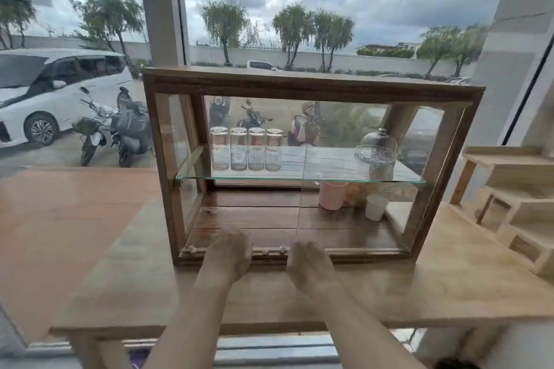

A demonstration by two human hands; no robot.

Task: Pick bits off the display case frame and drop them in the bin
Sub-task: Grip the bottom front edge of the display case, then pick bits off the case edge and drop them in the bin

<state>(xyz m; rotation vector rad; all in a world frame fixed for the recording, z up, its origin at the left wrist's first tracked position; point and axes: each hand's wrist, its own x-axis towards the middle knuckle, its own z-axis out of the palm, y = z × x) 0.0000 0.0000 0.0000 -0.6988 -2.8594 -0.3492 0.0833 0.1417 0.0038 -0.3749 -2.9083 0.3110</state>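
Display case frame [311, 88] long axis left-right; both hands [229, 252] at bottom rail, grip unclear, blurred.

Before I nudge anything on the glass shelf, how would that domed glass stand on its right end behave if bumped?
The domed glass stand looks fragile, being all glass. Its dome probably sits loose and could slide off. On the smooth glass shelf it would likely skid rather than grip.

Both my bare forearms reach forward from the bottom edge, roughly parallel and a little apart. My left hand [228, 252] is palm down, fingers bunched forward and blurred. My right hand [310, 266] sits slightly lower, also palm down, its fingers curled loosely. Blur hides whether either hand pinches anything.
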